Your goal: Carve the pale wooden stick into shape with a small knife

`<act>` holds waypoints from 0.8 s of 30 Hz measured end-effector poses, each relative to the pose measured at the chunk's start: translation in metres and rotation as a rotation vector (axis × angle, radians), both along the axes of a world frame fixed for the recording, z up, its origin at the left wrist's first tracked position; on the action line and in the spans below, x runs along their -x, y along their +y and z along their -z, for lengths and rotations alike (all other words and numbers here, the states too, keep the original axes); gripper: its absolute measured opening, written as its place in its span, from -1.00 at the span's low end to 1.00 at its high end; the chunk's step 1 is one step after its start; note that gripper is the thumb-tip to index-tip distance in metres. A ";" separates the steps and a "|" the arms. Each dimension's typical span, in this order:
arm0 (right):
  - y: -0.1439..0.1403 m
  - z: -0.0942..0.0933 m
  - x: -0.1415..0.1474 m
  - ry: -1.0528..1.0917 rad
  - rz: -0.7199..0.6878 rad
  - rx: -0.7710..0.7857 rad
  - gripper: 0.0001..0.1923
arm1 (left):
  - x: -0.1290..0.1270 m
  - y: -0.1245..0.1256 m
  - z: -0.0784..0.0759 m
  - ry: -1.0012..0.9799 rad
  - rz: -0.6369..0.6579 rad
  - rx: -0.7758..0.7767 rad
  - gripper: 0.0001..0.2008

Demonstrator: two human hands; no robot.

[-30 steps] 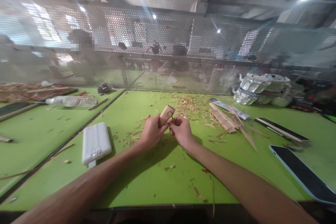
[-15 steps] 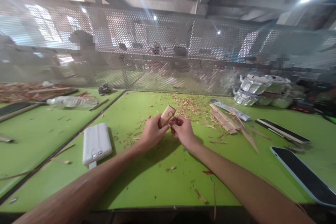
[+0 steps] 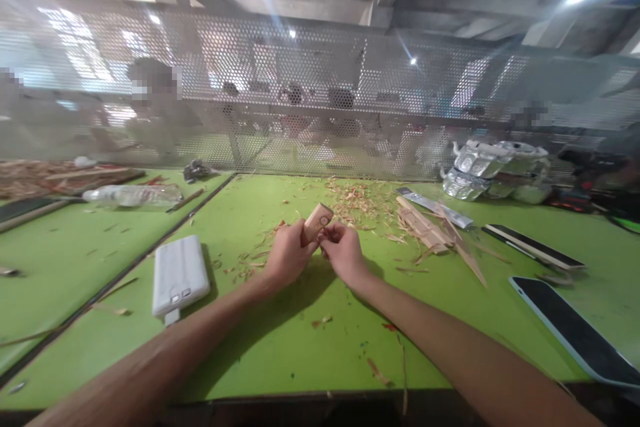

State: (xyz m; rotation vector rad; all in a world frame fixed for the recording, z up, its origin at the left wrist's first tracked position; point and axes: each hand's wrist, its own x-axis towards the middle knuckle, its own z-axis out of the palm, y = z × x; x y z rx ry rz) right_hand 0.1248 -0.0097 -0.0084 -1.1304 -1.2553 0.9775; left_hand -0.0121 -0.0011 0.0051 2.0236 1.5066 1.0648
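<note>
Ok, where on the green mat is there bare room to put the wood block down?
Barest: the near strip between the forearms, with only stray chips, and the patch between the right hand and the phone. Crowded: shavings and wood strips beyond the wood block; the power bank lies left of the left hand.

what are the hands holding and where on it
The left hand grips a small wooden block by its lower end. The right hand pinches something at the block's near edge, too small to identify.

A woodworking workshop: wood shavings (image 3: 361,200) and cut sticks (image 3: 425,227) litter a green workbench (image 3: 280,340), backed by a perforated metal screen (image 3: 320,100) under concrete beams.
</note>
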 end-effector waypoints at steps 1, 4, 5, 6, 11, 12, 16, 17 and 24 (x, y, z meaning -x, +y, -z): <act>0.001 0.001 0.000 0.003 -0.001 0.000 -0.65 | 0.000 0.000 0.001 0.001 -0.002 -0.003 -0.73; 0.003 0.003 0.001 0.026 -0.011 -0.005 -0.62 | -0.001 0.001 0.004 -0.002 -0.017 -0.024 -0.72; 0.003 0.003 0.001 0.032 -0.013 -0.006 -0.61 | -0.001 0.001 0.004 -0.010 -0.020 -0.029 -0.72; 0.003 0.003 0.000 0.032 -0.020 -0.005 -0.60 | 0.000 0.001 0.004 -0.025 -0.017 -0.029 -0.73; -0.001 -0.004 -0.004 -0.001 -0.102 0.001 -0.68 | 0.003 0.003 0.003 -0.175 0.023 0.065 -0.83; -0.001 -0.006 -0.005 0.003 -0.098 -0.005 -0.70 | 0.003 0.003 0.003 -0.188 0.016 0.069 -0.84; -0.003 -0.009 -0.007 0.028 -0.052 0.010 -0.76 | 0.003 0.003 0.002 -0.170 0.026 0.045 -0.83; -0.003 -0.009 -0.007 0.029 -0.055 0.019 -0.77 | 0.003 0.002 0.001 -0.160 0.033 0.035 -0.82; -0.006 -0.011 -0.008 0.032 -0.113 -0.026 -0.77 | 0.003 0.000 -0.001 -0.149 0.048 0.042 -0.81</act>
